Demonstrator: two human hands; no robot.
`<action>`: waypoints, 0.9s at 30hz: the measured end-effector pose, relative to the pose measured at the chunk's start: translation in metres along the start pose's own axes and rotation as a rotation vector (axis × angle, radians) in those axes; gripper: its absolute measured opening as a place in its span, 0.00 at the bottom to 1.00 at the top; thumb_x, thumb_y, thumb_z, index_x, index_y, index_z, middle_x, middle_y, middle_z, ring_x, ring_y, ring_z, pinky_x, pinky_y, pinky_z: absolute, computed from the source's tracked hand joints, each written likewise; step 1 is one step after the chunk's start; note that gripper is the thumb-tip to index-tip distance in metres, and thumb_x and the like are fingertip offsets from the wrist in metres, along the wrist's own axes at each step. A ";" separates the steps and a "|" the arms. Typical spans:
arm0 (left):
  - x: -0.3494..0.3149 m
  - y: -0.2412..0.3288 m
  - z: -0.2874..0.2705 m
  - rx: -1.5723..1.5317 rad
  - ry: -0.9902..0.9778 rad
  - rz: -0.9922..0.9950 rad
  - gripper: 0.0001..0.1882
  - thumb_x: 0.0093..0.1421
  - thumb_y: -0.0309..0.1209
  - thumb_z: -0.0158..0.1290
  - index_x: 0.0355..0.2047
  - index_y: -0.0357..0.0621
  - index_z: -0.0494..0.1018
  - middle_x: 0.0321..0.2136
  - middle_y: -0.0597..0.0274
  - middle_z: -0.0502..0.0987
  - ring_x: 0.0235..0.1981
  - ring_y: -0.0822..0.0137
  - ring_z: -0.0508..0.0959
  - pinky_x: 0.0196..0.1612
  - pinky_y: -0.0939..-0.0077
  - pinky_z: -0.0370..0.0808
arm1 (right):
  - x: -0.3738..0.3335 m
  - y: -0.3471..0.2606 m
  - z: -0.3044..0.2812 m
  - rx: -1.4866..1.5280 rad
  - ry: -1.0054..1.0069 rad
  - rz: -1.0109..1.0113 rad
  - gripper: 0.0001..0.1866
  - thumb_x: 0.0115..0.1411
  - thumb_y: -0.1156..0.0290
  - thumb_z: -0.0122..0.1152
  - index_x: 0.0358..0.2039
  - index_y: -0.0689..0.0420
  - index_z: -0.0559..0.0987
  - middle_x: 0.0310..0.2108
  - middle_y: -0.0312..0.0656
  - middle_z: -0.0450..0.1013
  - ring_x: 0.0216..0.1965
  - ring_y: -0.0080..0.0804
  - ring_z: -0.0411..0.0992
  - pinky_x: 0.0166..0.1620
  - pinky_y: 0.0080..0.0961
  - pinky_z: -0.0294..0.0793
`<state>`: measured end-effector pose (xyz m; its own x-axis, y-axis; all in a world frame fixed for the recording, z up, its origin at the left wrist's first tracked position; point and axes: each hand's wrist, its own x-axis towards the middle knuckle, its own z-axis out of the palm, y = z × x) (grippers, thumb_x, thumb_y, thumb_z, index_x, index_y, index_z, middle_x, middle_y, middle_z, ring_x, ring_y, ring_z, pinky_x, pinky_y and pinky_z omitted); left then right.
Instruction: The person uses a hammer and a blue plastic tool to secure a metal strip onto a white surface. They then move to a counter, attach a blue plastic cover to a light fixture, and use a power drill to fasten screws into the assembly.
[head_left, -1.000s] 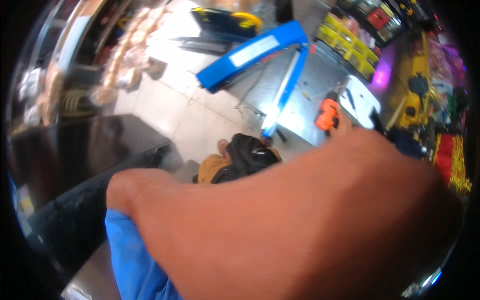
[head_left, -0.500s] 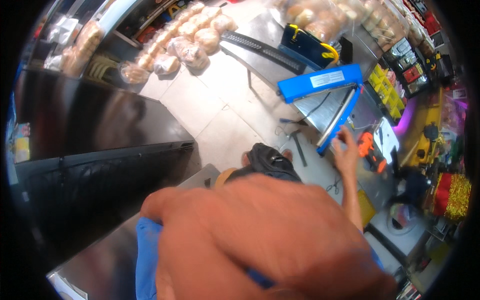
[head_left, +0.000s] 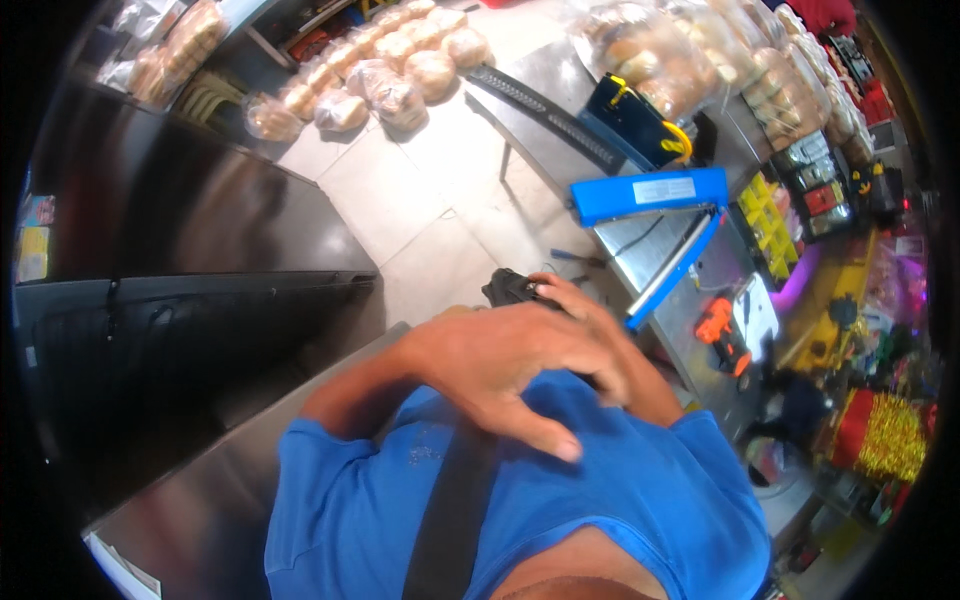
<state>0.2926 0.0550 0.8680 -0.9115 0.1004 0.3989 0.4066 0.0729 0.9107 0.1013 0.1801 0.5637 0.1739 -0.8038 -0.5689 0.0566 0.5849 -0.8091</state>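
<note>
My left hand point(head_left: 500, 365) is raised in front of my blue-shirted chest, with nothing seen in it. Its thumb stands apart from the stretched fingers. Beyond it, my right hand point(head_left: 572, 297) has its fingertips at the edge of a black bag point(head_left: 513, 287) at waist height, apparently holding it; the left hand and forearm hide part of both. A wide black strap point(head_left: 455, 510) crosses my chest. On the metal table just right of my hands lies a blue heat sealer point(head_left: 655, 196), its upper arm lifted from its base; neither hand touches it.
An orange and black power tool point(head_left: 722, 335) lies beside a white sheet point(head_left: 756, 312). Yellow bins point(head_left: 768, 230) and bagged bread rolls point(head_left: 690, 60) are farther along the table. More bagged bread point(head_left: 390, 90) covers the floor ahead. A dark cabinet point(head_left: 190, 330) stands left.
My left arm has dropped from close before the camera, uncovering the shirt and strap. My right hand has moved from beside the sealer leftward to the black bag.
</note>
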 end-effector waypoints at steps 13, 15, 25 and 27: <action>-0.100 -0.032 -0.136 -0.294 0.668 -0.209 0.23 0.59 0.36 0.63 0.14 0.41 0.65 0.12 0.67 0.66 0.13 0.71 0.60 0.20 0.72 0.55 | 0.108 -0.100 0.016 -0.008 -0.078 -0.160 0.38 0.62 0.40 0.57 0.62 0.57 0.73 0.61 0.47 0.70 0.62 0.40 0.66 0.66 0.33 0.60; -0.135 -0.040 -0.179 -0.432 0.560 0.033 0.21 0.56 0.41 0.64 0.16 0.41 0.70 0.13 0.64 0.71 0.12 0.68 0.63 0.20 0.72 0.56 | 0.130 -0.135 0.042 -0.108 -0.060 -0.142 0.37 0.64 0.41 0.55 0.61 0.58 0.74 0.60 0.48 0.71 0.62 0.39 0.67 0.66 0.33 0.60; -0.161 -0.071 -0.344 0.311 0.429 -0.720 0.25 0.57 0.35 0.64 0.50 0.33 0.74 0.27 0.61 0.78 0.29 0.70 0.75 0.37 0.75 0.73 | 0.188 -0.195 0.016 -0.581 0.739 -0.053 0.27 0.59 0.60 0.66 0.56 0.58 0.76 0.48 0.50 0.78 0.48 0.46 0.77 0.54 0.39 0.76; -0.154 -0.095 -0.359 0.551 0.411 -0.881 0.21 0.59 0.27 0.63 0.51 0.33 0.73 0.29 0.59 0.80 0.31 0.71 0.76 0.39 0.73 0.75 | 0.170 -0.195 0.006 -0.556 0.850 0.052 0.27 0.58 0.60 0.67 0.55 0.58 0.76 0.47 0.50 0.79 0.47 0.47 0.78 0.52 0.39 0.77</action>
<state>0.3718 -0.3239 0.7588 -0.8047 -0.5314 -0.2646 -0.5126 0.3972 0.7612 0.1259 -0.0701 0.6253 -0.6054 -0.7166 -0.3464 -0.4337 0.6619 -0.6113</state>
